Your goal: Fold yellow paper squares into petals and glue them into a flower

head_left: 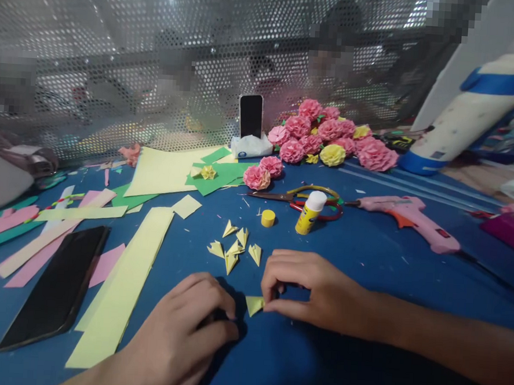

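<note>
A small folded yellow paper piece [254,304] lies on the blue table [365,269] between my hands. My right hand [310,288] pinches its right edge with curled fingers. My left hand [187,333] is curled beside the piece's left edge, fingers pressed down on the table; what is under them is hidden. Just beyond my hands lie several folded yellow paper petals [236,246].
An uncapped glue stick [310,212] stands beside its yellow cap [268,217], with scissors [300,198] and a pink glue gun [407,219] behind. Paper strips [125,283] and a dark phone [59,288] lie left. Pink and yellow paper flowers [325,136] and an upright phone [250,115] stand at the back.
</note>
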Motion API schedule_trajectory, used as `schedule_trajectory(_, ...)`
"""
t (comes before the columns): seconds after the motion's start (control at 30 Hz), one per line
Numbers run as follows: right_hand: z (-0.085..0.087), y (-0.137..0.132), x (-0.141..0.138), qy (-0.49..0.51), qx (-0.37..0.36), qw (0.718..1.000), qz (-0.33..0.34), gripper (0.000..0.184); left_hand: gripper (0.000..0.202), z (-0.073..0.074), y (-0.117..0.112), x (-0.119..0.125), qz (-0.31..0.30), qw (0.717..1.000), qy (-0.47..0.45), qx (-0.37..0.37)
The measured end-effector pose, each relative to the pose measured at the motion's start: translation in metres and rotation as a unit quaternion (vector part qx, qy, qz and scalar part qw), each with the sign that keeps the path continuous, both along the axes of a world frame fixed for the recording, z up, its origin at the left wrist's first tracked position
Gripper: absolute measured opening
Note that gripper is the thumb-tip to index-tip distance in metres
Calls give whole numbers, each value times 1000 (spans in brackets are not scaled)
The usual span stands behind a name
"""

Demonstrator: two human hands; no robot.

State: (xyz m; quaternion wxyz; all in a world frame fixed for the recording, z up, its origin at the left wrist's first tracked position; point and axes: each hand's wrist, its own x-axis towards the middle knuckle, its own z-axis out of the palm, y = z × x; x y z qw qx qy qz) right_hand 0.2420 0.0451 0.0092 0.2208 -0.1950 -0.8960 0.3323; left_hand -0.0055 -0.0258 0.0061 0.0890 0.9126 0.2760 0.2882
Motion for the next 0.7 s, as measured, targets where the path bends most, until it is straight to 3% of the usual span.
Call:
schedule_trajectory(0.1,-2,4,6,9,98,992,73,15,37,-5,1,-4,10,999,-45,-26)
schedule_trajectory(0.23,-2,11,12,-61,249,958,128,30,33,-7,-1,-1,-11,998,39,37)
schedule_trajectory(0.4,2,17,12,-43,207,969,129,32,34,-7,-5,5,-2,983,123,140)
schedule_trajectory(0.57,-1,12,5,-48,127,990,30,21,38,-8,-8,7,8,981,141,135)
schedule_trajectory(0.7,-3,4,-4,-88,65,994,-10,27,35,-9,-9,8,33,987,115,103)
